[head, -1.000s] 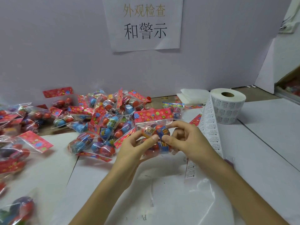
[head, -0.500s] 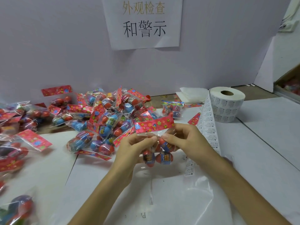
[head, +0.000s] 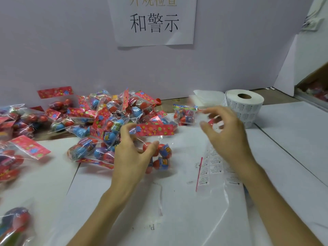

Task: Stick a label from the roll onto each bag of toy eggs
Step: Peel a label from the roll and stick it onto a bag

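My left hand (head: 131,153) pinches a clear bag of toy eggs (head: 162,157) by its upper part; the bag has a red flowered header (head: 154,129) and hangs just above the white table. My right hand (head: 225,132) hovers to the right of the bag, blurred, with loosely curled fingers that hold nothing I can see. It is between the bag and the white label roll (head: 245,105), which stands at the back right. The roll's loose label strip (head: 213,162) trails over the table below my right hand.
A pile of egg bags (head: 106,121) lies behind my left hand, more bags (head: 17,125) spread to the far left, and a single bag (head: 184,114) sits near the roll. A clear plastic sheet (head: 177,210) covers the near table. A white partition wall (head: 71,50) closes the back.
My right hand has let go of the bag and moved right and up toward the roll. The bag now hangs from my left hand alone, lower than before.
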Available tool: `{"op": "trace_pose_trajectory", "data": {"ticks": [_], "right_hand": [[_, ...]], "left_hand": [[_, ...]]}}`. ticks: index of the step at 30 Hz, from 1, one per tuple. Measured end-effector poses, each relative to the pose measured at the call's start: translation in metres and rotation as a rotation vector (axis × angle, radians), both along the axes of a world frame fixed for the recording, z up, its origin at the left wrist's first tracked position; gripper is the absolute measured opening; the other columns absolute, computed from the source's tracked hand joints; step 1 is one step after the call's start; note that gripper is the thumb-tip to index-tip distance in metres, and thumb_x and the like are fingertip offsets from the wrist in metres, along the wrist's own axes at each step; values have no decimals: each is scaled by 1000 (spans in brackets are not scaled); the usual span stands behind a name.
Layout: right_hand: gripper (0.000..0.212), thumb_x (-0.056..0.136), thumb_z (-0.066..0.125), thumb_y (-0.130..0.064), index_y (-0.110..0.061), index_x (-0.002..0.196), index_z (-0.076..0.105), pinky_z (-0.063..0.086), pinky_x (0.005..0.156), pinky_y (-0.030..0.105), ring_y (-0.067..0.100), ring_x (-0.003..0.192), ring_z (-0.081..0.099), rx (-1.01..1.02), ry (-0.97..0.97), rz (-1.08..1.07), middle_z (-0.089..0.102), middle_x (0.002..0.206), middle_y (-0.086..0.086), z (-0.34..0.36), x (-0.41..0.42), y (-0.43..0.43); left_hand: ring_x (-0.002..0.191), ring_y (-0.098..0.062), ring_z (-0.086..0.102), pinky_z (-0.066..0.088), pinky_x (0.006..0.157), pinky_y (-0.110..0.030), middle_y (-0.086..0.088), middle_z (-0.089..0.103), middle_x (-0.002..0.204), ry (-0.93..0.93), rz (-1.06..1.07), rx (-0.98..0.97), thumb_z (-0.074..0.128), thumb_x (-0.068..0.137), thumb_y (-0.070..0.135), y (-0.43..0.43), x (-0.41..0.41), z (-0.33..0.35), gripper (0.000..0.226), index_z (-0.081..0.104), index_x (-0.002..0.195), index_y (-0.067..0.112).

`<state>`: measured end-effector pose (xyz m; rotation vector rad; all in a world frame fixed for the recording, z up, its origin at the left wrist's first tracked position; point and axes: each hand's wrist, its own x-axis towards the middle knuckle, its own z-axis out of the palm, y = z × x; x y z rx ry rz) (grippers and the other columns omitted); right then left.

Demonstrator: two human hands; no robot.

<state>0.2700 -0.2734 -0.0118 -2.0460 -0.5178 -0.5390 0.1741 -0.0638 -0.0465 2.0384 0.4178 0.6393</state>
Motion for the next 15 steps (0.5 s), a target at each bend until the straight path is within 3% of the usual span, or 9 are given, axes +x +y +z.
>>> {"op": "trace_pose_trajectory", "data": {"ticks": [3, 6, 8, 10, 15], "right_hand": [[53, 83, 80, -25, -21, 129, 54, 42, 100, 40, 27, 122, 47, -93, 138, -277, 47, 129, 5, 0, 9, -14], [78, 81, 83, -28, -20, 144, 36, 41, 99, 39, 26, 128, 42, -55, 326, -253, 36, 144, 6, -2, 12, -19], [84, 81, 83, -26, -23, 146, 31, 38, 92, 32, 20, 118, 45, 21, 402, -189, 42, 142, 5, -3, 12, -17], [85, 81, 82, -26, -26, 147, 29, 40, 91, 32, 20, 112, 52, 54, 466, -142, 52, 134, 3, -3, 10, -14], [76, 84, 79, -19, -30, 146, 35, 51, 101, 49, 24, 105, 66, 126, 599, -25, 65, 119, 4, -3, 4, -2]], "left_hand": [[79, -7, 67, 62, 76, -32, 23, 53, 99, 14, 14, 57, 78, 76, 47, -3, 0, 3, 85, 34, 147, 32], [110, -14, 67, 59, 96, -42, 6, 60, 132, 44, 13, 118, 81, 73, 45, -5, 0, 4, 92, 35, 152, 28], [127, -24, 59, 53, 106, -48, 0, 55, 146, 45, 12, 176, 85, 79, 33, -4, 0, 3, 86, 40, 151, 23], [130, -23, 56, 49, 109, -41, -1, 53, 147, 23, 20, 258, 86, 81, 27, -3, 0, 2, 78, 46, 148, 19], [133, -27, 54, 42, 107, -31, -5, 45, 154, -36, 15, 411, 88, 79, 16, -5, -3, 7, 70, 57, 140, 14]]}}
